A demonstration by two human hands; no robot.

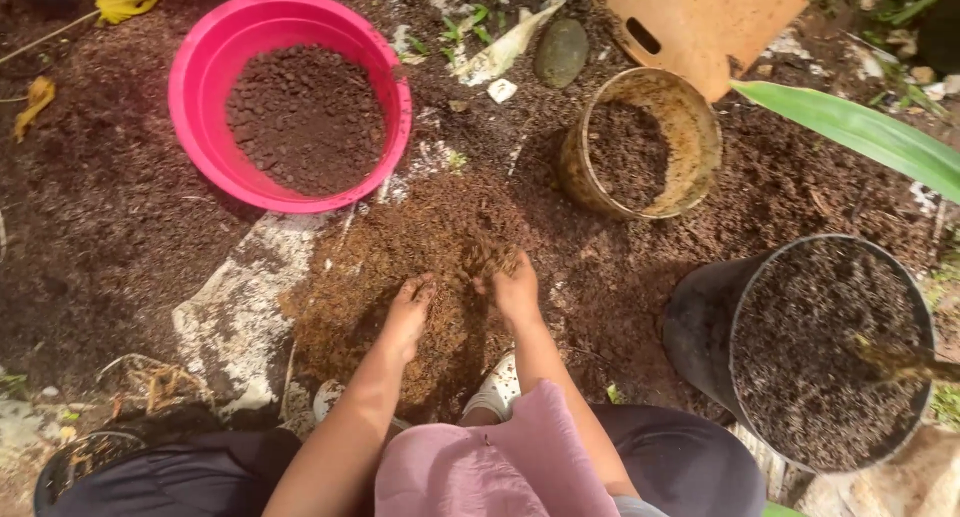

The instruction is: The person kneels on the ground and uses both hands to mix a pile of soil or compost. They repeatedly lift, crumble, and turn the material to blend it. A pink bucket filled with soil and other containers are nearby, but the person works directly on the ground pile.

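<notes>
The person squats over a mound of brown fibrous soil (420, 267) on the ground, both hands dug in: the left hand (408, 312) cupped into it, the right hand (512, 289) clenched on a clump. This looks like the scooping step; next calls for lifting without spilling toward 1 of 3 containers nearby, the pink basin (205, 137) included.

No packages, labels, signs or screens in view
</notes>
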